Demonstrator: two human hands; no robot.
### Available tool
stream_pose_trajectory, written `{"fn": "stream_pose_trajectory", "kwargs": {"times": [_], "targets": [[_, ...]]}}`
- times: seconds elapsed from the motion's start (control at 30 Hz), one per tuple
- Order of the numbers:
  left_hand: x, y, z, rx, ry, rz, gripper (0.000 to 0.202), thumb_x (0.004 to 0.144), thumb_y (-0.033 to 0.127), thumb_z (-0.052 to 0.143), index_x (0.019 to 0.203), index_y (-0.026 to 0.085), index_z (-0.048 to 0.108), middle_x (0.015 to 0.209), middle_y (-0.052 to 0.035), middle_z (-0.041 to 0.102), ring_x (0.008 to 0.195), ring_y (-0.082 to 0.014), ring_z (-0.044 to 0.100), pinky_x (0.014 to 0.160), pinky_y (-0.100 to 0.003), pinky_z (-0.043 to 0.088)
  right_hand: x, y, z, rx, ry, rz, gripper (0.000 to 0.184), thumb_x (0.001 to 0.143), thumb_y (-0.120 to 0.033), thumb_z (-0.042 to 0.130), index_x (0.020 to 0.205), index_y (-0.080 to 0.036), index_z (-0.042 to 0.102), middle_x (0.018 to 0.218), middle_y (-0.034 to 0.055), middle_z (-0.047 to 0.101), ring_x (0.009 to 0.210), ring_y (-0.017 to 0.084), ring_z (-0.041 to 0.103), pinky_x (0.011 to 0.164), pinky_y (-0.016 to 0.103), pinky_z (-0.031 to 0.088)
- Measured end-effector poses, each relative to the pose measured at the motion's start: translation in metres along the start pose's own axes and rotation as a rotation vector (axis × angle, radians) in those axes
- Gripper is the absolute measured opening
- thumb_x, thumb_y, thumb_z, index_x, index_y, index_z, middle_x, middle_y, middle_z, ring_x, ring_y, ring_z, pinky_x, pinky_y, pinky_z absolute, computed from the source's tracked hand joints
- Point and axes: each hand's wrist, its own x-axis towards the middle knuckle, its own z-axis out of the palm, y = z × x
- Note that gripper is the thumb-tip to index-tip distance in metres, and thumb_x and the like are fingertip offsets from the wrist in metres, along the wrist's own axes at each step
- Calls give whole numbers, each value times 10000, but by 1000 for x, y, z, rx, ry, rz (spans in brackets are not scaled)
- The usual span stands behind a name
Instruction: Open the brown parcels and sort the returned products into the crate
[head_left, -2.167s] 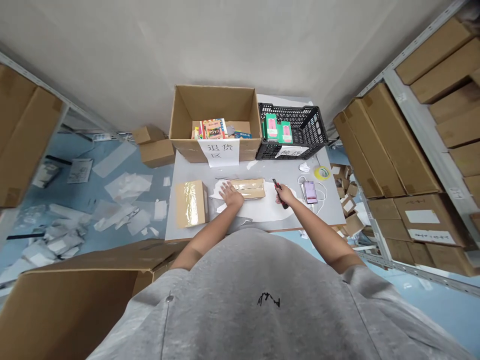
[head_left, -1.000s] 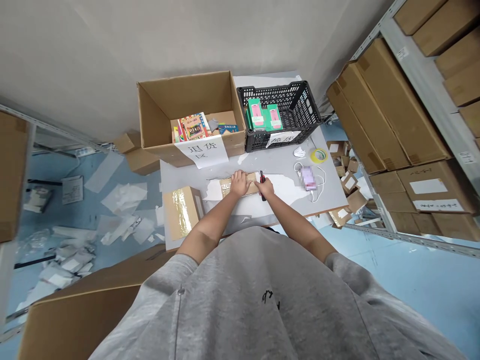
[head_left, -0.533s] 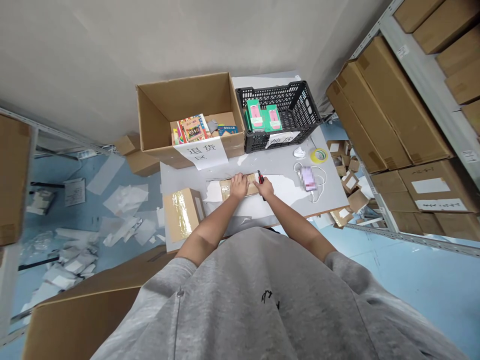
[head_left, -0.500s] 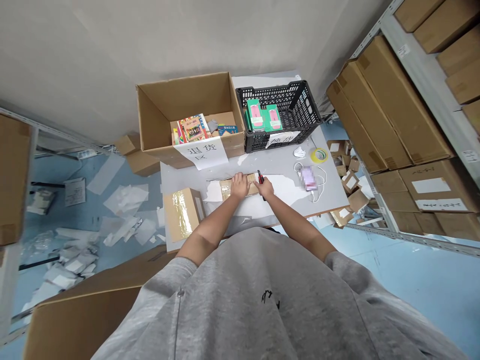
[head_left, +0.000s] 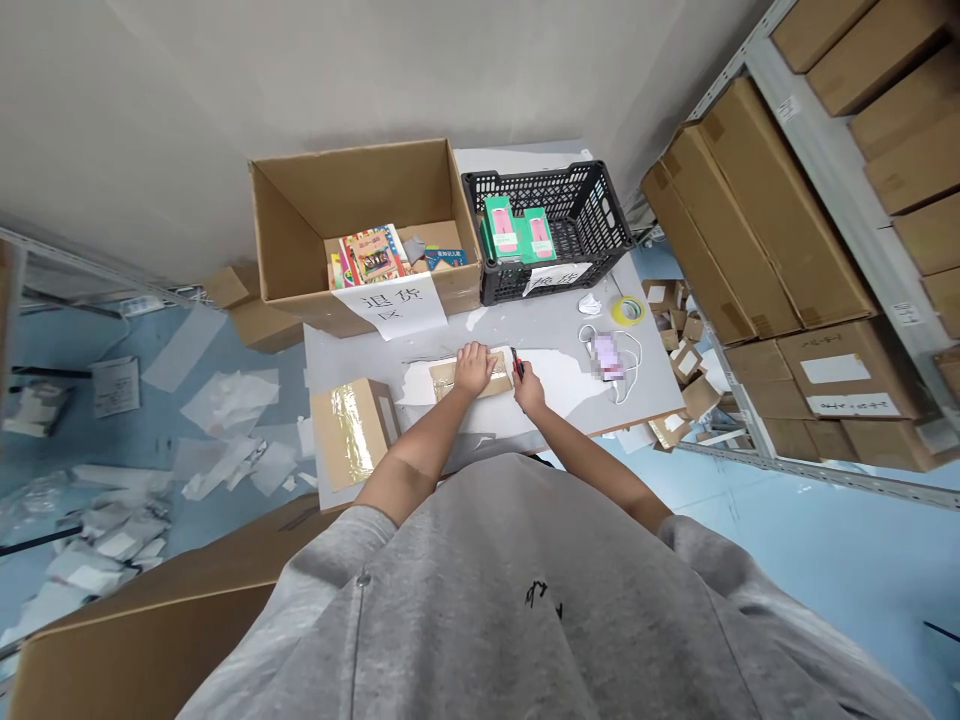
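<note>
A small, flat cardboard box point(head_left: 491, 384) with shiny tape lies on white paper near the front of the table. My left hand point(head_left: 473, 369) presses on top of it, fingers reaching over its far edge and thumb pointing right. Just off the box's right end, my right hand point(head_left: 529, 388) is closed around a red and black box cutter point(head_left: 517, 364), which points away from me. I cannot make out its blade. To the left stands a taped carton point(head_left: 352, 430).
At the back are an open carton point(head_left: 360, 180) holding books and a black crate point(head_left: 555, 285) with green-and-pink packages. Tape point(head_left: 628, 310) and a blurred lilac object point(head_left: 606, 355) with a white cord lie right. Shelves with cartons point(head_left: 802, 250) stand beyond.
My right hand with the box cutter has drawn slightly right, away from the box's end. My left hand stays on the box. The whole view has shifted a little.
</note>
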Motion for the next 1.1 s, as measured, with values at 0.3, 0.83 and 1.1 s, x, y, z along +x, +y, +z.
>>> {"fn": "stream_pose_trajectory", "kwargs": {"times": [0.3, 0.83, 1.1], "targets": [[1, -2, 1, -12, -28, 28, 390, 1069, 480, 422, 1240, 228, 665, 1298, -171, 590, 1299, -346, 494, 1126, -478, 359, -20, -6, 7, 105, -147, 34, 552, 1127, -360, 342, 1670, -306, 255, 884, 11, 713, 540, 159, 656, 646, 266, 563], [13, -12, 22, -51, 91, 43, 318, 1079, 388, 415, 1001, 235, 682, 1165, -142, 644, 1165, -337, 548, 993, -485, 394, -23, -13, 17, 173, -158, 139, 654, 1141, -343, 327, 1736, -323, 56, 1016, 51, 747, 508, 113, 619, 568, 243, 567], [14, -14, 26, -52, 123, 56, 325, 1080, 385, 411, 985, 233, 683, 1142, -146, 647, 1141, -339, 550, 977, -487, 389, -20, -17, 13, 21, -136, 79, 648, 1144, -387, 341, 1738, -278, 106, 983, 71, 752, 593, 151, 678, 683, 267, 580]]}}
